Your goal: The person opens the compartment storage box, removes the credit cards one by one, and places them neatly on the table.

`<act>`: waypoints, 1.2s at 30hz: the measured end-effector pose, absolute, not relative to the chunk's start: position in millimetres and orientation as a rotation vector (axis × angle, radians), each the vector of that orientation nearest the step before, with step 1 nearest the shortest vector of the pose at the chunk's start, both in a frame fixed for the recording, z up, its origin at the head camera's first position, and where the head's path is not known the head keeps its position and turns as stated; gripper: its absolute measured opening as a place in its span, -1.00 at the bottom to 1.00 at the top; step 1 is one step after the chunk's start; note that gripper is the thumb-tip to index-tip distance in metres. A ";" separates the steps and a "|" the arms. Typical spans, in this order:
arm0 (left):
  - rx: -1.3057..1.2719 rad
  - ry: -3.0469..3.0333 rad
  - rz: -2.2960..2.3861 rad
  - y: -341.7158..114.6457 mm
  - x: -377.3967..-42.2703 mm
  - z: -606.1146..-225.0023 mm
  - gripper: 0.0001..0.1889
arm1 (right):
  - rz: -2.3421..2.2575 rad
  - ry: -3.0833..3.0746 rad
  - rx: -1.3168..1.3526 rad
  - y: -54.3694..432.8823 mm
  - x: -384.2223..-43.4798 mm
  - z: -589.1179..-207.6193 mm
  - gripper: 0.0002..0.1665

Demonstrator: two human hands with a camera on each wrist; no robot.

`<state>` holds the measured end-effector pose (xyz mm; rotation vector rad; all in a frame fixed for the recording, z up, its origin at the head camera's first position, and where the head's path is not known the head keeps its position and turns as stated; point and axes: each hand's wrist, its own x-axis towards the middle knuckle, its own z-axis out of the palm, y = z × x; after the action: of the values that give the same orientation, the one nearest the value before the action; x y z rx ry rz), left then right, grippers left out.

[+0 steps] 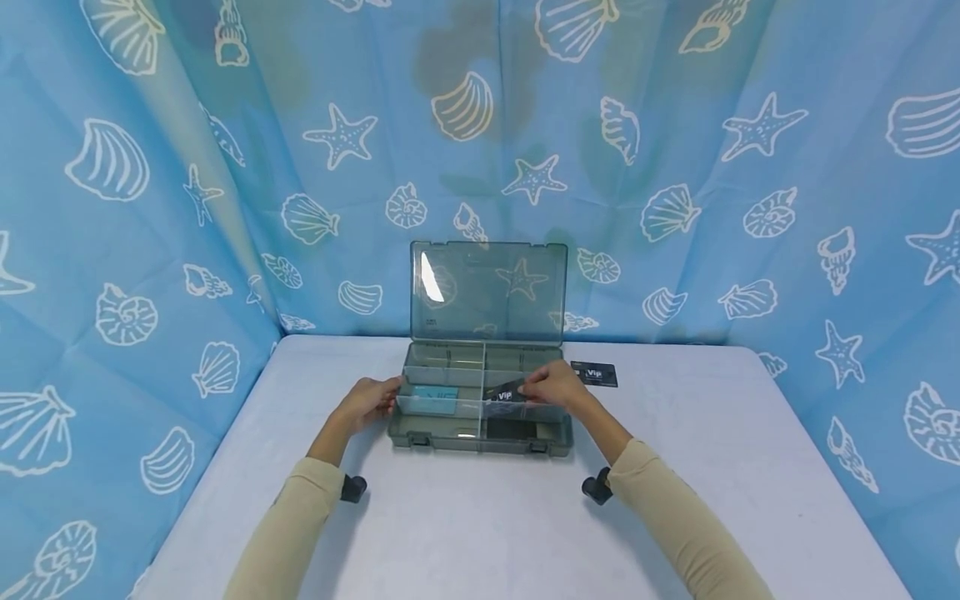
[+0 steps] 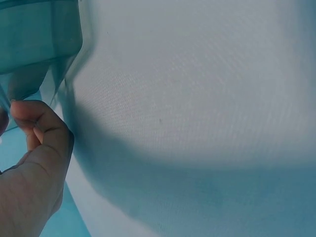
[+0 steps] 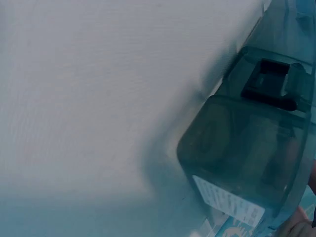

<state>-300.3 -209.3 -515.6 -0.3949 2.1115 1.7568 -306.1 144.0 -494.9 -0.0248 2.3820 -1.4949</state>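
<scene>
A grey see-through storage box [image 1: 437,429] with divided compartments stands on the table, its lid raised at the back. My left hand [image 1: 370,400] grips the box's left wall; curled fingers [image 2: 37,116] show at that edge in the left wrist view. My right hand [image 1: 557,386] pinches a black card [image 1: 501,394] marked "Vip" over the right middle compartment. A blue card [image 1: 435,400] lies in the left middle compartment. Something dark and flat [image 1: 512,428] lies in the front right compartment. In the right wrist view, the box's corner and a black latch [image 3: 270,84] hide most of that hand.
Another black "Vip" card [image 1: 595,373] lies on the white table [image 1: 465,525], right of the box. A blue curtain [image 1: 675,275] with shell prints hangs right behind the lid and along both sides. Black wrist devices [image 1: 597,487] sit under the forearms.
</scene>
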 end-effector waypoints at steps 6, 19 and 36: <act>-0.399 2.101 1.760 -209.2 -299.9 -515.1 -0.63 | -1.580 2.337 -0.013 145.4 -304.6 -496.1 -0.73; -0.388 2.084 1.777 -209.0 -299.0 -515.2 -0.61 | -1.700 2.254 0.071 163.1 -307.6 -492.1 -0.67; -0.393 2.089 1.775 -207.3 -299.4 -514.3 -0.61 | -1.798 2.280 0.106 228.5 -303.2 -484.9 -0.62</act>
<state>-299.4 -207.3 -514.3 -0.3930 2.0885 1.7755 -303.2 228.5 -484.9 0.1057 2.2797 -1.7982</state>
